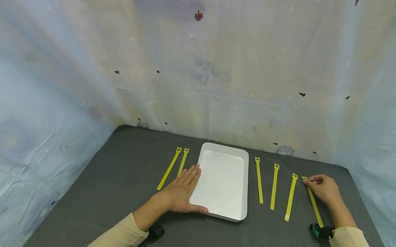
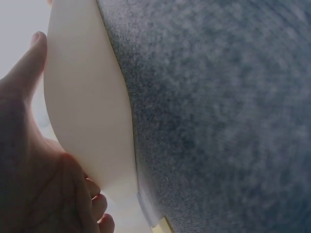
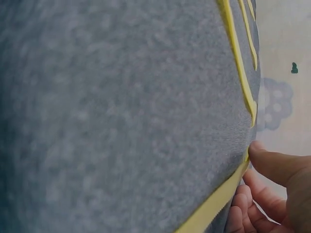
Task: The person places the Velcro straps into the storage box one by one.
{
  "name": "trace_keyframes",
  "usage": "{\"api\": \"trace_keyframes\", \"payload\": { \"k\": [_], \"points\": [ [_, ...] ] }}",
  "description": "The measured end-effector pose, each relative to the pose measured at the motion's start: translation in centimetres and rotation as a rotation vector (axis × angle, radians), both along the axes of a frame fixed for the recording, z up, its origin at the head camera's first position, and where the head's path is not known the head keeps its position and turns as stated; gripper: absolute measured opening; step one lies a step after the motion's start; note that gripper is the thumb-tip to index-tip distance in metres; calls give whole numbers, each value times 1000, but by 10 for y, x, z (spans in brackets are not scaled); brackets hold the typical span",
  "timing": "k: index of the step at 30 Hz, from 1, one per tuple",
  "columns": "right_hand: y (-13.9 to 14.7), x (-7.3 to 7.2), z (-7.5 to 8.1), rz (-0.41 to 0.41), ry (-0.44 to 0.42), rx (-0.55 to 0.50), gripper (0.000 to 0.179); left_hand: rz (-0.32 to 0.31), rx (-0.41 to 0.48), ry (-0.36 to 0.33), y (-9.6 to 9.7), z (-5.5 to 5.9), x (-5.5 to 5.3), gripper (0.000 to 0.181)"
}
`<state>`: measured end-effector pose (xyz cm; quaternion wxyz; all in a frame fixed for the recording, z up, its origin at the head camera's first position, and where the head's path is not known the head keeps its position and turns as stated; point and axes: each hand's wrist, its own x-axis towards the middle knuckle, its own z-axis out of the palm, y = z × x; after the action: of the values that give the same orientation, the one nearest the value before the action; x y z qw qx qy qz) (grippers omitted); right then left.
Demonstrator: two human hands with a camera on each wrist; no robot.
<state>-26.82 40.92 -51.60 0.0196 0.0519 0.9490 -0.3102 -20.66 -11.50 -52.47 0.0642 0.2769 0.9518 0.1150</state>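
My left hand [image 1: 180, 190] rests against the near left corner of a shallow white tray [image 1: 221, 184], fingers straight along its left side and thumb along the front edge. In the left wrist view, the thumb touches the outer wall of the tray [image 2: 90, 97]. At the far right, my right hand [image 1: 323, 189] pinches the slotted head end of a yellow cable strap [image 1: 315, 206] between thumb and fingers. The rest of this strap [image 3: 211, 206] slants toward the wrist in the right wrist view.
Right of the tray lie three more yellow straps [image 1: 290, 200], spaced apart. Two others [image 1: 169, 169] lie to its left, one partly behind the left hand. All are on a dark grey cloth-covered table [image 1: 108, 195], with a patterned curtain [image 1: 229, 60] hanging behind.
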Motion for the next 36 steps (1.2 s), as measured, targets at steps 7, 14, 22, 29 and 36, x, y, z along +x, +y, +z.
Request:
{"api": "trace_keyframes", "payload": {
  "k": [7, 14, 22, 29, 36],
  "points": [
    [-2, -1, 0, -12, -11, -5, 37, -4, -37, -13, 2, 13, 4, 137],
    [-3, -1, 0, -7, -9, -9, 33, 4, -51, -25, 3, 20, 7, 135],
    [-4, 0, 2, -5, -35, -6, 33, 5, -52, -24, 3, 20, 7, 135],
    [-5, 1, 3, 21, -26, 15, 32, -4, -24, -22, 1, 11, 4, 138],
    [-6, 2, 8, 38, 12, 13, 32, -2, 4, -11, 0, 2, 1, 141]
  ]
}}
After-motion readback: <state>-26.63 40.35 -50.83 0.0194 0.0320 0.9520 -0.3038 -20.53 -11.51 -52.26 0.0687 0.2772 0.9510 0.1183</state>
